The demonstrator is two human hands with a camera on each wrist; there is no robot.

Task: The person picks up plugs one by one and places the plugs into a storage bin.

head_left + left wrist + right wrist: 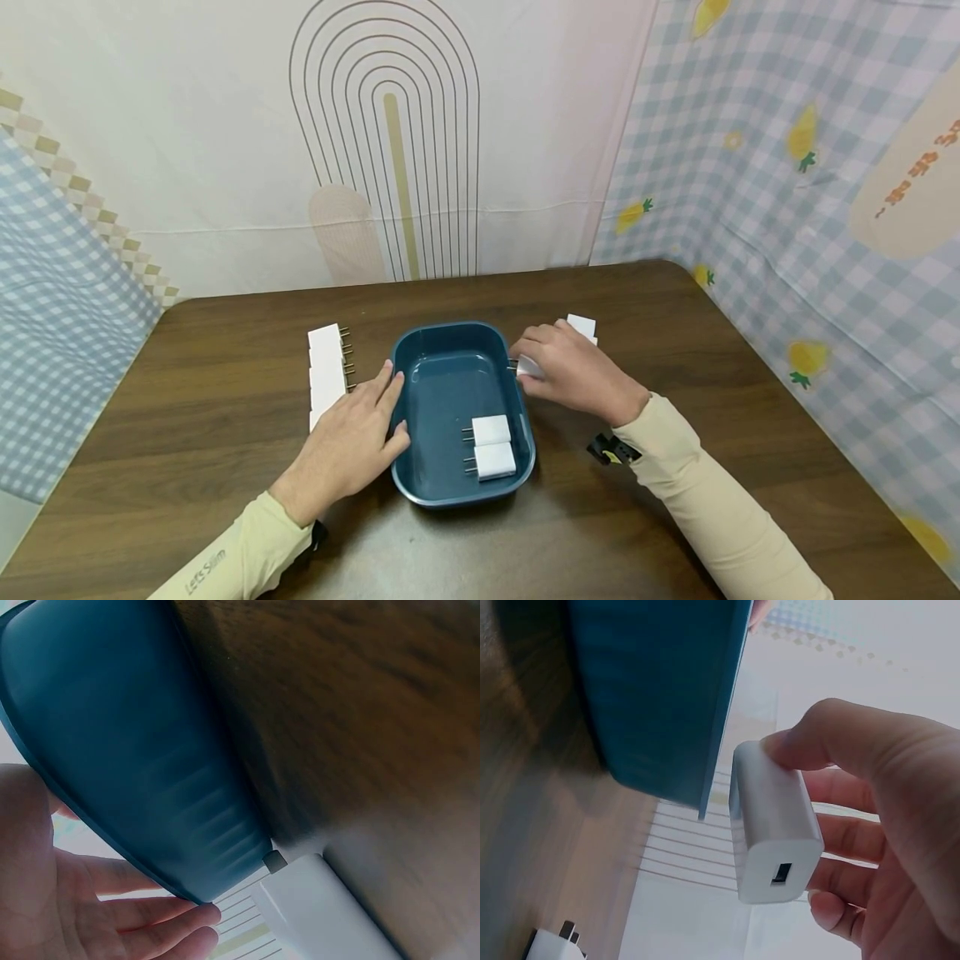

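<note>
A dark blue tray (442, 492) stands mid-table, with two white USB charger plugs (492, 447) lying inside at its near right, prongs facing left. My left hand (352, 437) rests on the tray's left rim, fingers fairly straight; the left wrist view shows its fingers (150, 915) along that rim. At the tray's right rim my right hand (573, 371) pinches another white charger plug (776, 817) between thumb and fingers. Its USB port shows in the right wrist view, and its prongs point toward the tray.
Left of the tray, a column of several white charger plugs (326, 367) lies with prongs facing right. Another white plug (581, 325) shows beyond my right hand, partly hidden. Patterned cloth (525, 125) hangs behind the brown wooden table (225, 383).
</note>
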